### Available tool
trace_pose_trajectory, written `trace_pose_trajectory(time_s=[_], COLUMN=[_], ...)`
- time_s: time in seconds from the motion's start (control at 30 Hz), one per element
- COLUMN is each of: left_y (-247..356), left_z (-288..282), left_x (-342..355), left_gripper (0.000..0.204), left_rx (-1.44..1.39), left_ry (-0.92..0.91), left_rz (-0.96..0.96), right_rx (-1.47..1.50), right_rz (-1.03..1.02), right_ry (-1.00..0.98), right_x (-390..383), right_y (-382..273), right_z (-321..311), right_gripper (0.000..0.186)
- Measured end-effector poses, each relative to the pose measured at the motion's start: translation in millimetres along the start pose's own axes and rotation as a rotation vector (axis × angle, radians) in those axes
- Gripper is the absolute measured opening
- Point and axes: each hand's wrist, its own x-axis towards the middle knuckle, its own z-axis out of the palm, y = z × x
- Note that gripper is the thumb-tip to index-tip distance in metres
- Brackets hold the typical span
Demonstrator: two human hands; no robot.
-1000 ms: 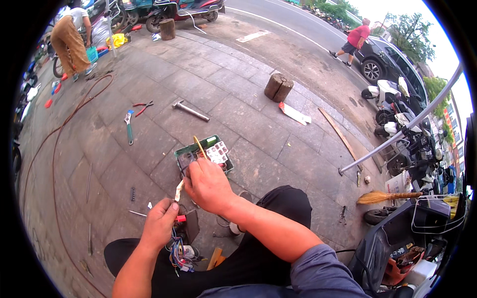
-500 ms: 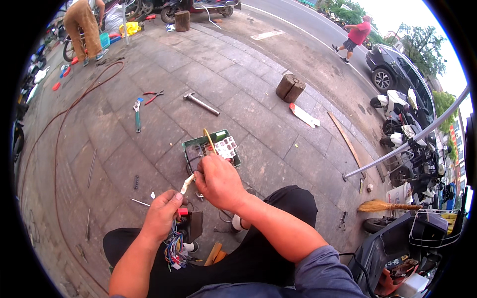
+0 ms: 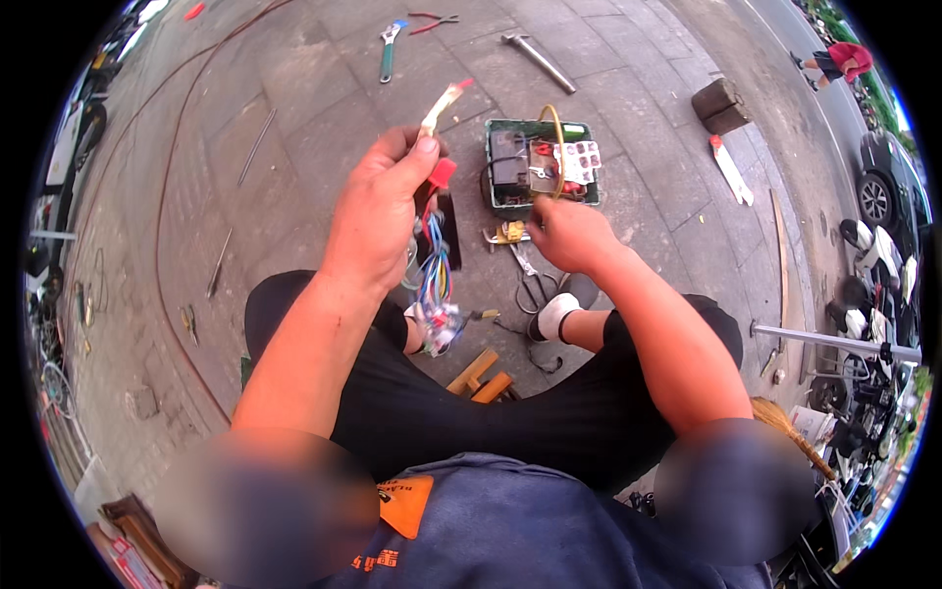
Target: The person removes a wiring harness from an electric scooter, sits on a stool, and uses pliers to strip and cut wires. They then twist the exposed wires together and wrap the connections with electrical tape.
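My left hand (image 3: 375,201) is raised, thumb and fingers closed on a small crumpled whitish tube (image 3: 440,110) with a red tip pointing up. A red connector (image 3: 444,175) shows just under these fingers, above a hanging bundle of coloured wires (image 3: 435,265) with white plugs. Beside the wires is a dark box (image 3: 450,231), partly hidden. My right hand (image 3: 579,236) is closed at the near edge of a green basket (image 3: 545,210); what its fingers hold, if anything, is hidden. Touching or close to them is a yellow-and-metal tool (image 3: 508,234). Scissors (image 3: 533,280) lie below it.
The basket, with a yellow handle (image 3: 560,147), stands on grey paving. Farther off lie an adjustable wrench (image 3: 390,51), red pliers (image 3: 432,22) and a hammer (image 3: 542,64). A wooden stump (image 3: 720,106) stands right. Wood pieces (image 3: 479,373) lie between my legs.
My hands have come apart. The left has lifted the whitish tube, while the right has left it and moved to the basket's near edge. The view has tilted down toward my body.
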Motion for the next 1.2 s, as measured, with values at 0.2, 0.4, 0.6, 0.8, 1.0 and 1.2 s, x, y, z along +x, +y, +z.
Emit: trace_pose_trajectory(time_s=[0.2,0.4,0.6,0.8,1.0,1.2], left_y=[14.5,16.3,9.9,-5.8,-31.7,-90.7], left_z=[-17.8,-44.6,-42.7,-35.1,-22.2,-17.5], left_x=[9.1,18.0,16.7,15.9,40.2,41.9], left_gripper=[0.021,0.021,0.020,0.023,0.036,0.040], left_rx=[-0.033,0.011,0.117,0.178,0.740,0.816], left_ry=[0.127,0.194,0.060,0.050,-0.124,-0.134], left_rz=[0.130,0.001,-0.164,-0.317,-0.220,-0.337], right_rx=[-0.275,-0.245,-0.182,-0.008,0.058,-0.238], right_rz=[0.138,0.327,0.540,0.591,0.596,0.376], right_ry=[-0.552,-0.653,-0.420,-0.407,-0.615,-0.818], right_x=[67.2,35.4,33.0,40.0,54.1,73.2], right_y=[24.1,69.7,77.3,61.5,80.1,98.6], right_z=[119.1,255.8,299.8,290.6,258.2,107.6], right_gripper=[0.030,0.034,0.034,0.044,0.069,0.059])
